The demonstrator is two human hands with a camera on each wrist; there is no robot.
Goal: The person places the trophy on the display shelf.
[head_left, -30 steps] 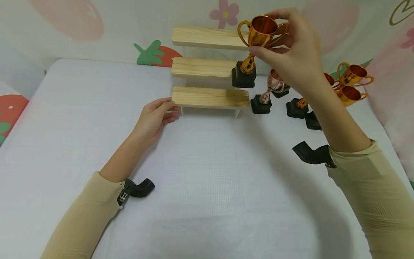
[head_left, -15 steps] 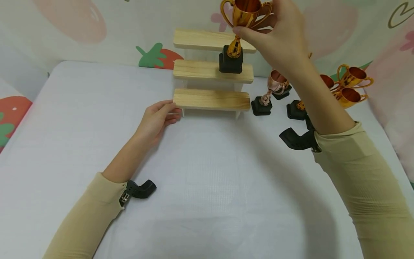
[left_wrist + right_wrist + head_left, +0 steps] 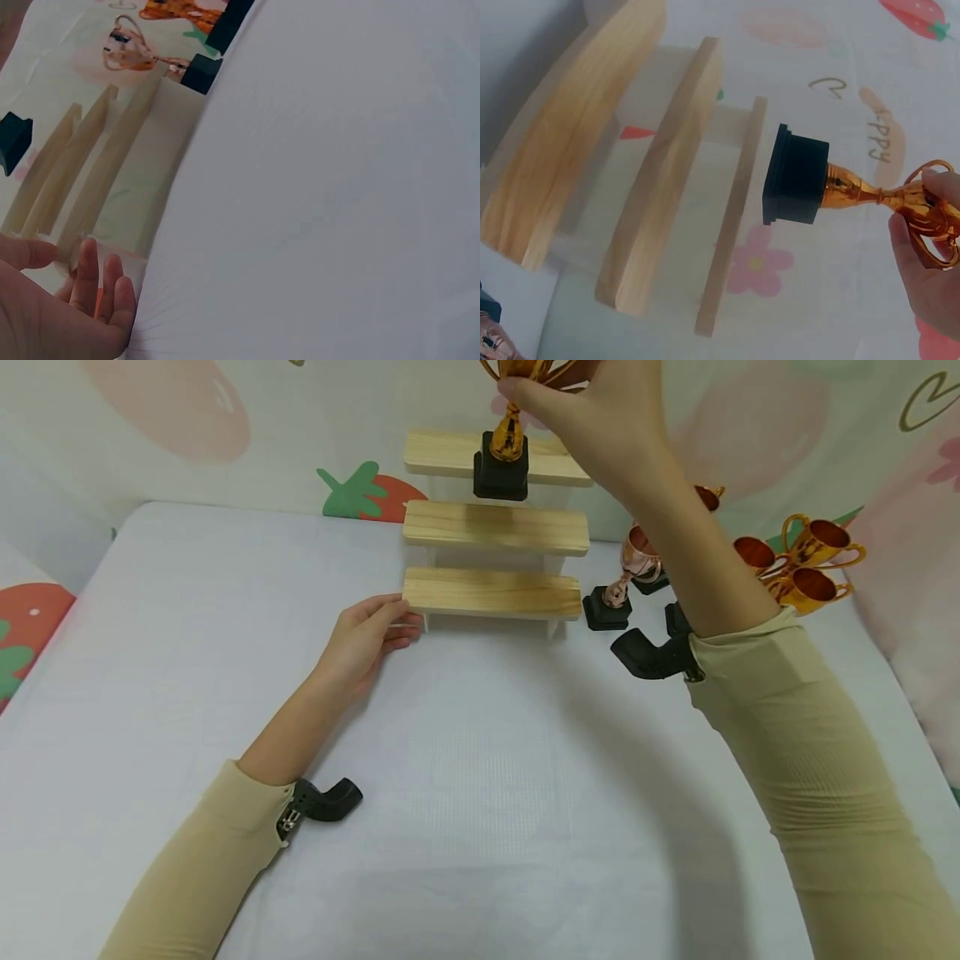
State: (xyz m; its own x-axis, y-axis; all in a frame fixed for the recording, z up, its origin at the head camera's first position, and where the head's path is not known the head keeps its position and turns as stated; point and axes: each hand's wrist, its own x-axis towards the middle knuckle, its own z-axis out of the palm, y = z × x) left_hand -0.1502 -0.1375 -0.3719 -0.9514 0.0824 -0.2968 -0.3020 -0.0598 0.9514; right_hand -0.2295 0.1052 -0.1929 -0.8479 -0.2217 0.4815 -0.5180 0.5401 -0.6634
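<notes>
My right hand (image 3: 611, 422) holds a gold trophy cup (image 3: 507, 439) by its bowl, thumb in front; the top of the cup is cut off in the head view. Its square black base (image 3: 799, 176) hangs over the top step of a three-step wooden display shelf (image 3: 491, 593), apart from the board in the right wrist view. At the shelf's lower left end my left hand (image 3: 367, 631) pinches the bottom board, its thumb (image 3: 34, 253) on one side and its fingers (image 3: 88, 277) on the other.
A rose-gold trophy (image 3: 618, 585) stands just right of the shelf. Several more gold trophies (image 3: 813, 585) are grouped farther right, partly behind my right forearm. Behind the white table (image 3: 465, 793) hangs a patterned backdrop (image 3: 285, 410).
My right hand has carried the gold trophy left and away from me, from beside the middle step to over the top one. The left hand stays on the shelf end.
</notes>
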